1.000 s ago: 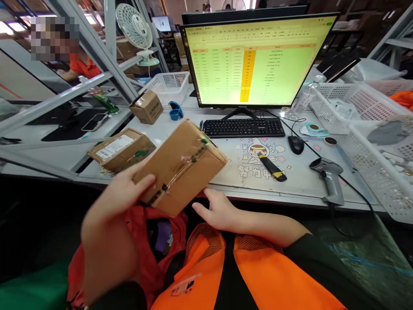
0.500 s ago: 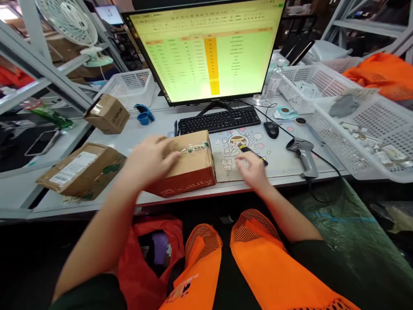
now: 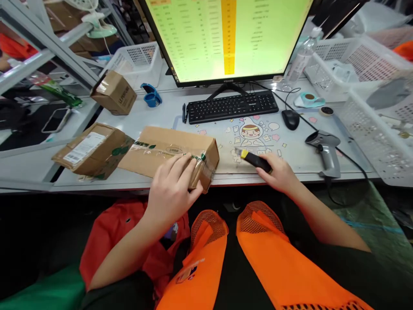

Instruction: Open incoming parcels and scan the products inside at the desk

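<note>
Your desk (image 3: 155, 110) is pretty busy: monitor (image 3: 226, 34) full of a yellow-green spreadsheet at the back, keyboard (image 3: 232, 106) under it, and a cartoon mat (image 3: 251, 133) in front of that. White baskets (image 3: 364, 64) are stacked along the right edge.

The cardboard box (image 3: 161, 150) is down on the desk at the near edge, just left of the mat. A second ago you had it up in the air over your lap. Half a second ago it sat with its red printed side facing you; now the plain brown face with the tape seam is up and it lies lower and turned more to the left.

Your left hand (image 3: 171, 193) has slid from the top of the box to its near right corner, fingers draped over the tape and thumb against the near side, a loose clasp. Your right hand (image 3: 280, 174) was hovering open above the box cutter (image 3: 254, 159) before; now the fingers are curled around its black handle, yellow end poking out left, and it's lying on the mat.

The scanner (image 3: 324, 146) sits near the right front edge. A labelled box (image 3: 93, 148) is by the left front edge, close beside your box.
</note>
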Demonstrator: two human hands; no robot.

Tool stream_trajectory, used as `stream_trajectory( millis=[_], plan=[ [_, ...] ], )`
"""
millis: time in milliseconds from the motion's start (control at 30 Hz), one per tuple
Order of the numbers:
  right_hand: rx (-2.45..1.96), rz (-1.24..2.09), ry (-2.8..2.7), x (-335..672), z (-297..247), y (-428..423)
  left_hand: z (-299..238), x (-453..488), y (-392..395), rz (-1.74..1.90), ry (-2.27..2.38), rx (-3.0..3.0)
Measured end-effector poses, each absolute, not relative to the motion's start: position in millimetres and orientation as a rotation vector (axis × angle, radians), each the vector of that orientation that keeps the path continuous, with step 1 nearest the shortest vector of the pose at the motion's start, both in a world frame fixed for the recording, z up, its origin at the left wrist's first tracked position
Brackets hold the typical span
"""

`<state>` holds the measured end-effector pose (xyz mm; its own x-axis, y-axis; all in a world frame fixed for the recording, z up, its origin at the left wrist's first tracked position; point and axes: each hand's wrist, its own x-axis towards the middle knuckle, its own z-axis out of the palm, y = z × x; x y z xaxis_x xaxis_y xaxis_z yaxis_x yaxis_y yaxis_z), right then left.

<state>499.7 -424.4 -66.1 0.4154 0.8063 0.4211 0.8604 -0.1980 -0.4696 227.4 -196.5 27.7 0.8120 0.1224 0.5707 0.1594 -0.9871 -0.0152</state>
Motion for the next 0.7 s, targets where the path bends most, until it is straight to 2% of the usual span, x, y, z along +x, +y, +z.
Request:
stream_trajectory(
  millis=[133, 300, 567, 700],
  plan=[
    [-1.737, -0.172, -1.669, 465, -55, -416, 17, 216, -195, -1.14, -0.067, -2.8],
    [-1.661, -0.159, -1.773, 454, -56, -387, 3, 221, -177, -1.306, 0.191, -2.686],
    [-1.59, -0.218, -1.818, 462, -58, -363, -4, 228, -181, -1.421, 0.154, -2.688],
    [-1.692, -0.238, -1.767, 487, -55, -357, -8, 231, -183, -1.534, 0.153, -2.659]
  ],
)
